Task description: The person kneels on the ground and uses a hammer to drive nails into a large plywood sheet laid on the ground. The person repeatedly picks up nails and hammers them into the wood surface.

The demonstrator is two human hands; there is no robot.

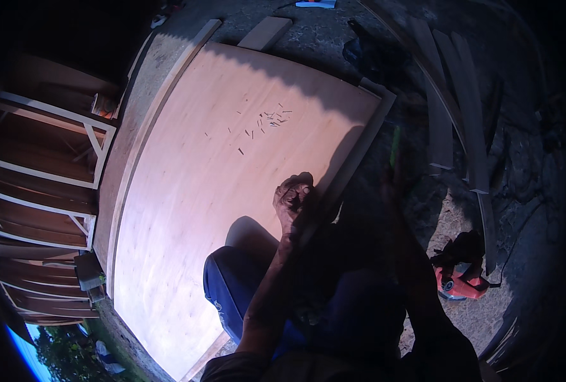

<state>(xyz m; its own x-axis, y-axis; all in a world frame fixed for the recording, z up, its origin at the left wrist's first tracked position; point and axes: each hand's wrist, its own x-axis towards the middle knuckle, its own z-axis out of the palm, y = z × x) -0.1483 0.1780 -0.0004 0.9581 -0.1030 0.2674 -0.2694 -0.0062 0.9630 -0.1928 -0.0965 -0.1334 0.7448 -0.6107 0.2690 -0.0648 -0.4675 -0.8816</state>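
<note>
Nail-like pieces [273,120] are scattered on the panel [194,165] beyond the nearer, curled left hand [293,194], contents indiscernible; a green object [395,146] is gripped by the right hand [392,179].

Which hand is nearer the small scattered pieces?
Left. The left hand is over the board, below the scattered pieces in view; the right hand is farther right, past the board's edge.

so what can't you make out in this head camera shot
All in the head view:
Right hand: lost in dark shadow, so its grip is unclear.
Left hand: curled up, so anything inside it is hidden.
Green stick: lower end lost in shadow.
Bits on the board: too small to identify.
Blue thing: cut off by the top edge.
</note>
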